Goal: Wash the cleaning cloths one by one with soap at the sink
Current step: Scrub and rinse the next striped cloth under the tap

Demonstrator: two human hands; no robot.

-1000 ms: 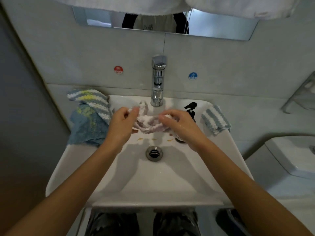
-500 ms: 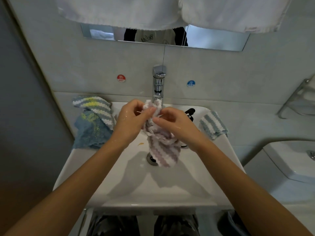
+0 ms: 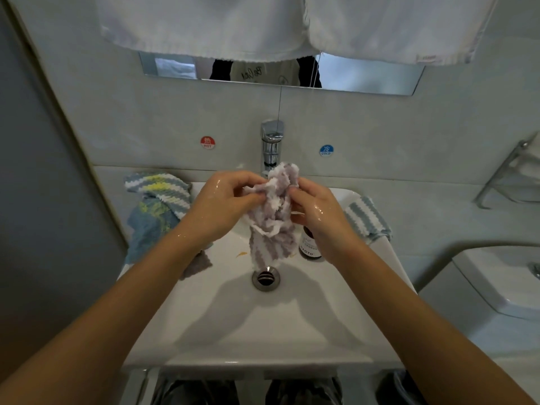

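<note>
the purple-and-white striped cloth (image 3: 273, 214) is bunched up between my two hands, above the sink (image 3: 292, 325) and just in front of the tap (image 3: 271, 144), its lower end hanging down toward the drain (image 3: 265, 278). my left hand (image 3: 222, 206) has its fingers (image 3: 251, 182) curled and pinching the cloth's left edge, and my right hand (image 3: 317, 211) has its fingers curled into the right side of the bundle. both hands glisten wet. behind my right wrist a dark soap bottle (image 3: 309, 247) stands in the basin. on the sink's left rim lies a heap of blue, yellow and white cloths (image 3: 155, 209), and on the right rim a blue-and-white striped cloth (image 3: 368, 219). red hot (image 3: 207, 142) and blue cold (image 3: 326, 150) stickers sit on the wall either side of the tap, and white towels (image 3: 204, 24) hang above the mirror (image 3: 365, 74).
</note>
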